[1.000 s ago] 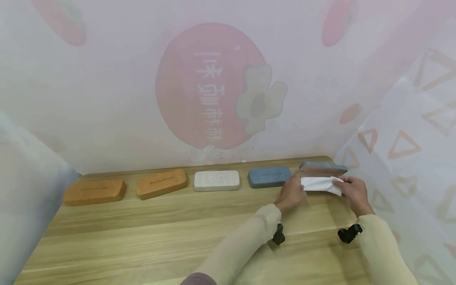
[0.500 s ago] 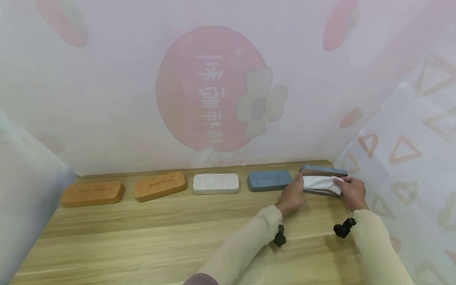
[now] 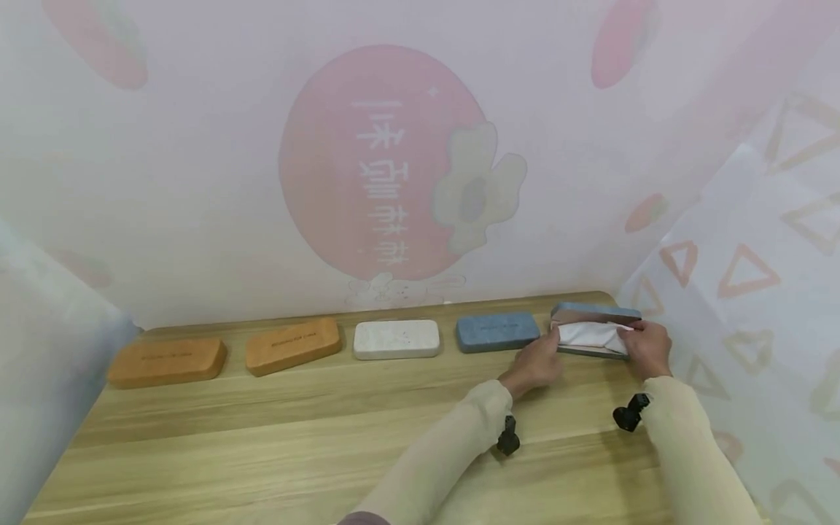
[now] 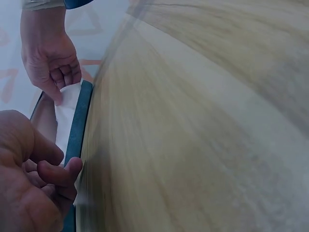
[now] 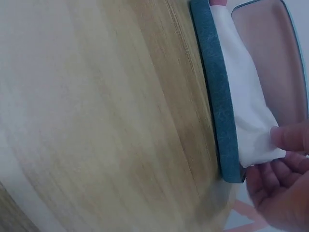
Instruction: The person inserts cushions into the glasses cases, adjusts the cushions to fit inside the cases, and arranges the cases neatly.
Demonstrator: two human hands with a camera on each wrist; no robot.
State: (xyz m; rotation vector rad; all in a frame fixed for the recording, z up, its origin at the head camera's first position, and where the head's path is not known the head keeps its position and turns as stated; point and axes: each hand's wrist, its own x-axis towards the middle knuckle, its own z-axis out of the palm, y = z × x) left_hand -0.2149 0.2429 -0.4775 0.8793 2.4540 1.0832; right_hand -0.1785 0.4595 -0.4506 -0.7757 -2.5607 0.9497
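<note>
At the right end of the table, a blue glasses case [image 3: 593,309] lies with its lid raised, showing a pinkish-brown lining. Along its base lies a folded white cloth [image 3: 587,335]. My right hand [image 3: 650,348] pinches the cloth's right end between thumb and fingers, as the right wrist view shows from close by. At the left end, my left hand [image 3: 534,363] holds the cloth, its thumb and fingers curled right at the case's front rim [image 4: 77,128]. The cloth's left end is mostly hidden behind those fingers.
Left of the open case stands a row of closed glasses cases: a blue one [image 3: 498,332], a white one [image 3: 397,340] and two orange ones, the tilted case [image 3: 293,346] and the far-left case [image 3: 167,362]. A printed wall [image 3: 216,219] borders the wooden table [image 3: 262,452].
The white cloth has come down from above the case into its base, and both hands have lowered slightly with it. More of the case's front rim shows now.
</note>
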